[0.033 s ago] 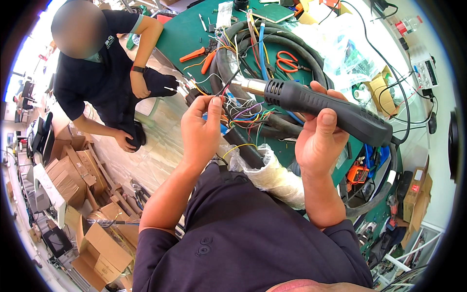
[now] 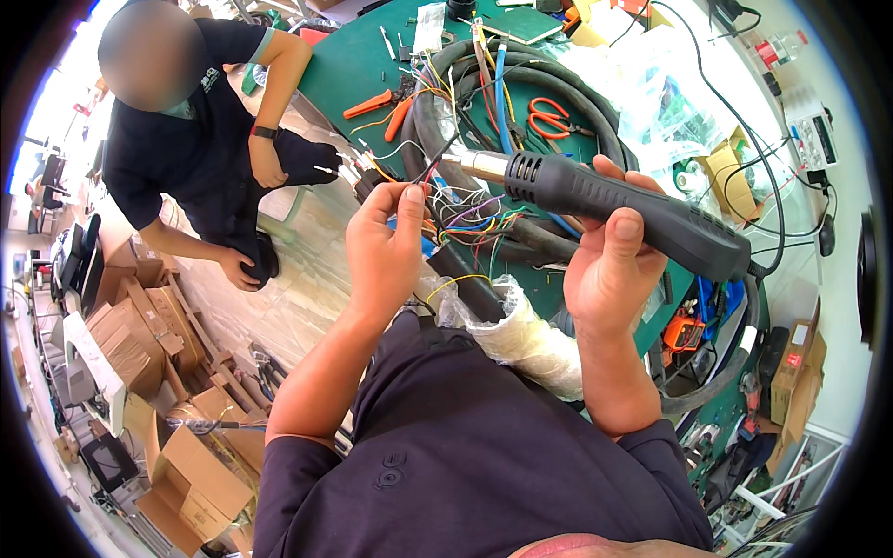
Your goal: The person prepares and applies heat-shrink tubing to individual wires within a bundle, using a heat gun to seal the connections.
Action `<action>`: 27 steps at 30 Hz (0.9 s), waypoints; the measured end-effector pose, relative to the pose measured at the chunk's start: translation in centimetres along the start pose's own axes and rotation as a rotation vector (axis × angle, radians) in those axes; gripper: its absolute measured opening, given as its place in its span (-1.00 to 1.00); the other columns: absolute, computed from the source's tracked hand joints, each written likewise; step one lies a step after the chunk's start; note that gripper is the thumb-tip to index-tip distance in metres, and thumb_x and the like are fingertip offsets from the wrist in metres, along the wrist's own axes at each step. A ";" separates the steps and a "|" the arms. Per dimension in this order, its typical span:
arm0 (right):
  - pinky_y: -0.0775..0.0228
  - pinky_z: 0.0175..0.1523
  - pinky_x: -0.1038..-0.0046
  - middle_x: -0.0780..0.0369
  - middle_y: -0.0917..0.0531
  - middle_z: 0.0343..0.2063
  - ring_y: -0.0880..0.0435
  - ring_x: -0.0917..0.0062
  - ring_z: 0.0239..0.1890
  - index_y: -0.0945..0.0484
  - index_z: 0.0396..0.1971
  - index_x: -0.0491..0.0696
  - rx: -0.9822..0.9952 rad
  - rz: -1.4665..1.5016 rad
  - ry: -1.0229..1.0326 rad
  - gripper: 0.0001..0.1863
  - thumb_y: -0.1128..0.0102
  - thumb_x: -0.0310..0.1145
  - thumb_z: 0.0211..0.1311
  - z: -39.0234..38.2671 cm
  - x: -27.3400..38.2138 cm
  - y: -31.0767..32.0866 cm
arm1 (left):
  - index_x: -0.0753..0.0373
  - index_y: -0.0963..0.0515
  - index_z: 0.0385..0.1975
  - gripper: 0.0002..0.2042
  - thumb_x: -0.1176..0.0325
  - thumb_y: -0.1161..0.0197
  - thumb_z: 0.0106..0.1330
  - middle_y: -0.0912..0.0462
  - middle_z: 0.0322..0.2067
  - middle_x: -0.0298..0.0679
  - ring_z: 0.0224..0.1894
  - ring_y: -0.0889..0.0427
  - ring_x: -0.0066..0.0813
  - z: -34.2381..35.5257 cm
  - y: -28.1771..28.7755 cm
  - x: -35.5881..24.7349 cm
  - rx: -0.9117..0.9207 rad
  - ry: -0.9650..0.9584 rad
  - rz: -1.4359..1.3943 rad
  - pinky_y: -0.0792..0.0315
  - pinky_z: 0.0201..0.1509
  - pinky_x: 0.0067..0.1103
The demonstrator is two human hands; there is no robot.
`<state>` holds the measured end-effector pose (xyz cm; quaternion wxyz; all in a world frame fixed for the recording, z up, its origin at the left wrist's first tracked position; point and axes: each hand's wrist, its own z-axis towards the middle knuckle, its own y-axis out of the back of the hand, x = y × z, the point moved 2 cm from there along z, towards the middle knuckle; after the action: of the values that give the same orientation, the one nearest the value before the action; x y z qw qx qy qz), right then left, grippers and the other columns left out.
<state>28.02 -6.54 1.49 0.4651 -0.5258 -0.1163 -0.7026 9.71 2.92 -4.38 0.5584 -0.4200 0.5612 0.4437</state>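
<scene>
A black heat gun [image 2: 623, 209] with a metal nozzle is gripped in my right hand [image 2: 609, 274], its nozzle pointing left. My left hand [image 2: 383, 246] pinches a thin dark wire [image 2: 435, 166] between thumb and forefinger, and the nozzle's end lies close to that wire. Under and beyond both hands spreads a bundle of multicoloured thin wires [image 2: 474, 219] fanning out of thick black cable. A coil of the black cable [image 2: 595, 102] lies on the green table. Below the wires, clear plastic film wraps a thick cable end [image 2: 516, 325].
Orange-handled pliers [image 2: 549, 118] lie inside the coil; an orange-handled wire tool [image 2: 395, 116] lies left of it on the green table [image 2: 349, 56]. Plastic bags [image 2: 651, 102] and an open carton [image 2: 730, 177] sit at right. A co-worker [image 2: 205, 130] sits at left, near cardboard boxes [image 2: 200, 474].
</scene>
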 end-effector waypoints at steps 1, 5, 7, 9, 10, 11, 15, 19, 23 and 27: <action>-0.58 0.05 0.19 -0.02 -0.53 0.00 -0.59 0.28 0.01 -0.35 0.07 -0.11 0.001 0.000 -0.001 -0.49 -0.29 -0.20 0.21 0.0 0.1 -0.1 | 0.41 -0.53 -0.27 -0.75 0.30 -0.08 0.45 -0.55 -0.49 -0.37 -0.41 -0.47 -0.73 0.0 0.0 -0.1 0.001 0.002 0.003 -0.36 -0.26 -0.72; -0.57 0.06 0.20 -0.03 -0.52 0.00 -0.59 0.27 0.01 -0.34 0.08 -0.11 0.000 -0.001 -0.006 -0.48 -0.29 -0.20 0.21 0.0 0.1 -0.1 | 0.40 -0.53 -0.28 -0.75 0.30 -0.08 0.45 -0.55 -0.48 -0.37 -0.40 -0.47 -0.73 0.0 0.0 -0.1 0.000 0.010 0.003 -0.36 -0.25 -0.72; -0.57 0.06 0.21 -0.03 -0.52 0.00 -0.58 0.27 0.02 -0.34 0.08 -0.11 0.005 -0.004 -0.004 -0.48 -0.29 -0.20 0.21 0.0 0.1 -0.1 | 0.40 -0.53 -0.29 -0.75 0.30 -0.08 0.45 -0.55 -0.48 -0.36 -0.39 -0.47 -0.72 0.0 0.0 -0.2 -0.001 0.014 0.003 -0.36 -0.23 -0.71; -0.57 0.07 0.21 -0.03 -0.52 0.00 -0.58 0.27 0.02 -0.34 0.08 -0.11 0.014 -0.002 -0.005 -0.48 -0.29 -0.20 0.21 -0.2 0.1 -0.2 | 0.39 -0.53 -0.30 -0.75 0.30 -0.08 0.45 -0.55 -0.48 -0.36 -0.38 -0.47 -0.71 0.0 0.0 -0.3 -0.003 0.010 0.019 -0.36 -0.20 -0.70; -0.56 0.07 0.21 -0.03 -0.52 0.00 -0.58 0.26 0.02 -0.34 0.08 -0.11 0.013 0.001 -0.010 -0.48 -0.29 -0.20 0.21 -0.2 0.1 -0.3 | 0.39 -0.53 -0.30 -0.75 0.30 -0.08 0.45 -0.56 -0.48 -0.36 -0.37 -0.47 -0.71 0.0 0.0 -0.3 -0.006 0.005 0.035 -0.36 -0.19 -0.70; -0.56 0.07 0.21 -0.03 -0.53 0.00 -0.58 0.26 0.02 -0.34 0.08 -0.11 0.012 0.004 -0.015 -0.48 -0.29 -0.20 0.22 -0.2 0.2 -0.3 | 0.39 -0.54 -0.30 -0.75 0.29 -0.08 0.45 -0.56 -0.48 -0.36 -0.36 -0.48 -0.71 0.0 0.0 -0.4 -0.008 0.000 0.052 -0.36 -0.18 -0.69; -0.55 0.09 0.21 -0.03 -0.53 0.00 -0.58 0.25 0.02 -0.35 0.08 -0.12 0.018 0.008 -0.008 -0.48 -0.29 -0.21 0.22 -0.1 0.2 -0.3 | 0.39 -0.54 -0.31 -0.75 0.29 -0.08 0.44 -0.56 -0.48 -0.35 -0.35 -0.47 -0.71 0.0 -0.1 -0.5 -0.006 0.013 0.033 -0.35 -0.17 -0.69; -0.47 0.14 0.26 -0.04 -0.56 -0.06 -0.58 0.30 0.01 -0.34 0.04 -0.16 -0.024 0.062 0.015 -0.51 -0.31 -0.33 0.19 0.1 0.4 -0.6 | 0.39 -0.54 -0.32 -0.75 0.29 -0.08 0.44 -0.56 -0.49 -0.35 -0.36 -0.47 -0.71 -0.1 -0.1 -0.8 -0.018 0.000 0.062 -0.35 -0.18 -0.70; -0.59 0.04 0.29 -0.03 -0.54 -0.02 -0.59 0.32 0.00 -0.35 0.06 -0.12 -0.025 -0.031 0.064 -0.50 -0.28 -0.21 0.23 0.5 0.3 -0.2 | 0.38 -0.56 -0.35 -0.78 0.33 -0.11 0.41 -0.56 -0.51 -0.34 -0.36 -0.48 -0.70 -0.2 0.0 -0.3 -0.068 -0.058 0.159 -0.36 -0.19 -0.70; -0.60 0.01 0.34 -0.03 -0.54 -0.03 -0.61 0.34 -0.02 -0.35 0.05 -0.14 -0.054 -0.048 0.057 -0.48 -0.28 -0.18 0.22 0.6 0.7 -0.3 | 0.27 -0.58 -0.37 -0.94 0.44 -0.26 0.23 -0.58 -0.52 -0.28 -0.40 -0.52 -0.34 -0.2 -0.1 -0.7 -0.145 -0.382 0.421 -0.33 -0.16 -0.48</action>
<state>28.15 -6.37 2.38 0.4371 -0.5148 -0.0966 -0.7312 9.79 2.68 -3.69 0.5181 -0.2421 0.4874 0.6598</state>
